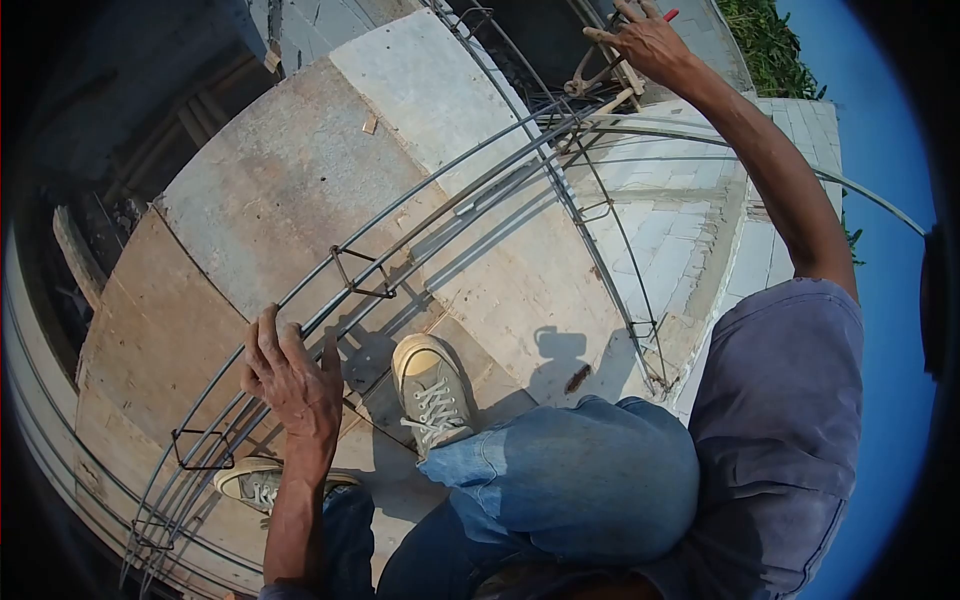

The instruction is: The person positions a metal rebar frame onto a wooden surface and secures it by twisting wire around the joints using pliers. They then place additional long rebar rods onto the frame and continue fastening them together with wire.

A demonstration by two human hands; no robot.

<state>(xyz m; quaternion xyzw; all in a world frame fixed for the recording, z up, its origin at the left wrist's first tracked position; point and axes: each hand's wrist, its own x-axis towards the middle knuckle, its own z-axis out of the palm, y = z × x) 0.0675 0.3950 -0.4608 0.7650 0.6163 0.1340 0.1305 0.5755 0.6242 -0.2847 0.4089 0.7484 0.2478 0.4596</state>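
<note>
A long rebar cage (pixel 395 248) of thin steel bars with square stirrups runs diagonally over the boards. My left hand (pixel 298 385) is on its bars, fingers bent over them and thumb on the near side. One stirrup (pixel 362 275) sits just beyond those fingers. Up at the top right, my right hand (pixel 648 48) is raised near the spot where the bars cross. Beside its fingers shows a small red end (pixel 670 15) of something mostly hidden by the hand. A second rebar cage (pixel 605 255) crosses the first toward the wall.
Both my shoes (pixel 435 390) stand on the worn formwork boards (pixel 300 170), one on each side of my left hand. A pale block wall (pixel 670 240) lies to the right. Past the boards' left edge is a dark drop with timber (pixel 78 255). Green plants (pixel 765 50) grow beyond.
</note>
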